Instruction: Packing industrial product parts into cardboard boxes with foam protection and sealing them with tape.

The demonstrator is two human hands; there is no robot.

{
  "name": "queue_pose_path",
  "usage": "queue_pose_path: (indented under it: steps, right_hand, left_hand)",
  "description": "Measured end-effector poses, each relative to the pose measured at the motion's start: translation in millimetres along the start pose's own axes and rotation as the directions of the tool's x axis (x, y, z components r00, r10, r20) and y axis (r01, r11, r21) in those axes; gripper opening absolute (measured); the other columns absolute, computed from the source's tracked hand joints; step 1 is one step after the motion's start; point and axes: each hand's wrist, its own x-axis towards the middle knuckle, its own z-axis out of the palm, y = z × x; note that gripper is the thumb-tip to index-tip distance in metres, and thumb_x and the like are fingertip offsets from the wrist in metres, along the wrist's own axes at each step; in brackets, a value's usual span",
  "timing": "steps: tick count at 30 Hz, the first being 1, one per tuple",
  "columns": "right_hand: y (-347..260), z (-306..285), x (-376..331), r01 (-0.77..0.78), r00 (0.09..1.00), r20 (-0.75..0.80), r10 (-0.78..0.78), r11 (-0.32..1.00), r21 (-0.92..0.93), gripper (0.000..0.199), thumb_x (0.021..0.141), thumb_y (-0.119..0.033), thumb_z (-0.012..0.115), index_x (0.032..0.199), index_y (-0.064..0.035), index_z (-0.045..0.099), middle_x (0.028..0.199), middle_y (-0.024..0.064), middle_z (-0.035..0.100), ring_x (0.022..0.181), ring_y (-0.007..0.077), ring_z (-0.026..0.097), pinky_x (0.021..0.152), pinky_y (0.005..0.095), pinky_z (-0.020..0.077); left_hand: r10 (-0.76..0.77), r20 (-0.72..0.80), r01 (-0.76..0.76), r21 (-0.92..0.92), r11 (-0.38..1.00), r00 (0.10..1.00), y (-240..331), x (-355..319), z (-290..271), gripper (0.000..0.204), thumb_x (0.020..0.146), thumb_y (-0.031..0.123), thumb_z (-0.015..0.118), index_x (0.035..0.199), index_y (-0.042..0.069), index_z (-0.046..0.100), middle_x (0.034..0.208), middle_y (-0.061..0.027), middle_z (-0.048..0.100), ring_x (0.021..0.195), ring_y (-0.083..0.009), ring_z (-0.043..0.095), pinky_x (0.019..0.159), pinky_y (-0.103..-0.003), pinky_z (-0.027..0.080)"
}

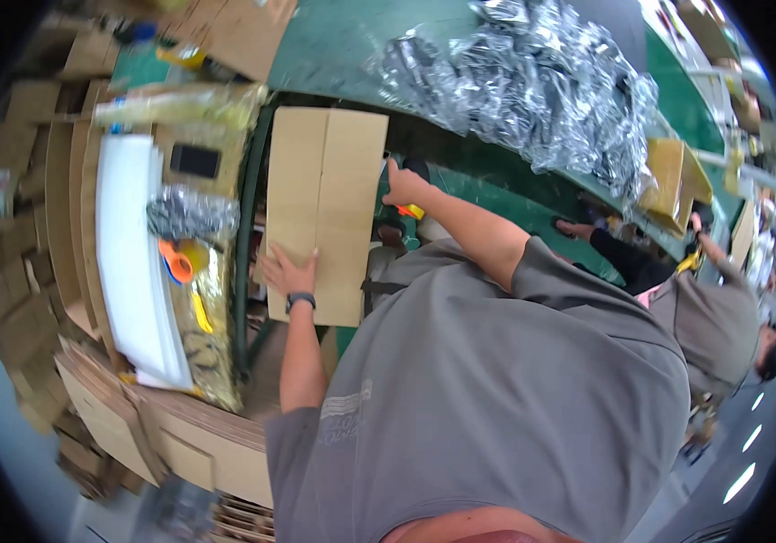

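Observation:
A closed brown cardboard box (301,190) lies in front of me, a seam running down its upper face. My left hand (290,270) rests flat on its near left part, fingers and thumb spread, with a dark band at the wrist. Beside the box's right edge is my right hand (404,185), its index finger stretched out and its thumb apart. The remaining fingers are partly hidden, and I cannot tell whether this hand touches the box. A small orange and yellow object (411,211) shows just below it; whether it is held is unclear.
Left stands a surface with white foam sheets (130,253), a dark phone (195,160), orange-handled scissors (176,262) and a yellow cutter (200,311). Crumpled clear plastic wrap (533,81) covers the green bench (333,45). An open carton (673,185) and another person (709,326) are at right.

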Motion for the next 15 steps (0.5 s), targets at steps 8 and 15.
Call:
queue_pose_path:
  steps: [8, 15]
  right_hand:
    - [9, -166, 88, 0.176, 0.972, 0.183, -0.148, 0.973, -0.152, 0.115, 0.066, -0.032, 0.098, 0.161, -0.0038, 0.04, 0.109, 0.0258, 0.079, 0.104, 0.0469, 0.077, 0.091, 0.0548, 0.062]
    - [31, -134, 32, 0.143, 0.984, 0.112, -0.135, 0.988, -0.063, 0.092, 0.064, -0.034, 0.096, 0.142, -0.0051, 0.058, 0.114, 0.023, 0.08, 0.109, 0.0431, 0.078, 0.091, 0.0538, 0.0627]
  left_hand:
    - [0.031, 0.037, -0.026, -0.133, 0.991, 0.999, 76, -19, 24, 0.093, 0.108, 0.05, 0.064, 0.177, 0.004, 0.023, 0.177, -0.0404, 0.021, 0.166, -0.0537, 0.02, 0.136, -0.059, 0.021]
    - [0.086, 0.042, -0.078, -0.179, 0.981, 0.995, 149, -39, 47, 0.105, 0.11, 0.061, 0.055, 0.169, -0.018, 0.017, 0.178, -0.0419, 0.013, 0.167, -0.0547, 0.014, 0.137, -0.059, 0.015]
